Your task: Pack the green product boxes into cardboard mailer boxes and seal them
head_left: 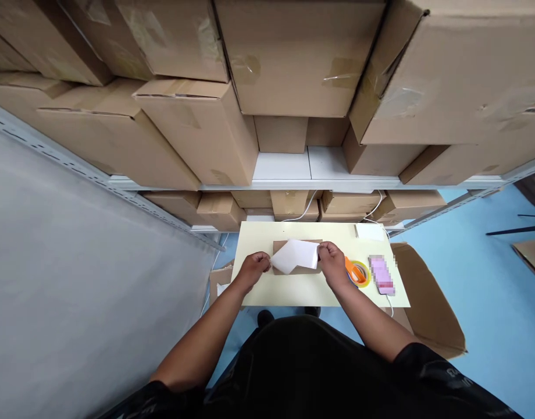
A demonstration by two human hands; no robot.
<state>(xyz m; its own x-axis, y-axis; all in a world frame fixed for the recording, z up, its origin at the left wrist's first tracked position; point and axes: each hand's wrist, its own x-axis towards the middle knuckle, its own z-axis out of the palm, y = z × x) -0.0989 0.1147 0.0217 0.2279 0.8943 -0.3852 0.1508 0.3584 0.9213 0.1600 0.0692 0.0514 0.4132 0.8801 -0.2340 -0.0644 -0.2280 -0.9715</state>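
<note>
A white sheet of paper (303, 254), bent or folded towards its left end, is stretched between my hands above the small table. My left hand (255, 268) pinches its left corner. At the right edge of the sheet, my right hand (331, 261) is closed on it. Under the paper lies a flat brown cardboard box (285, 270), partly covered by it. Just to the right of my right hand is an orange tape dispenser (353, 271) with a yellow-rimmed roll of tape (366, 274).
A phone (381, 275) with a pink screen and a white block (369, 231) rest on the cream table (267, 294). Shelves (285, 166) full of cardboard boxes (298, 58) rise behind it. An open carton (428, 297) stands at right; a grey wall (75, 279) is at left.
</note>
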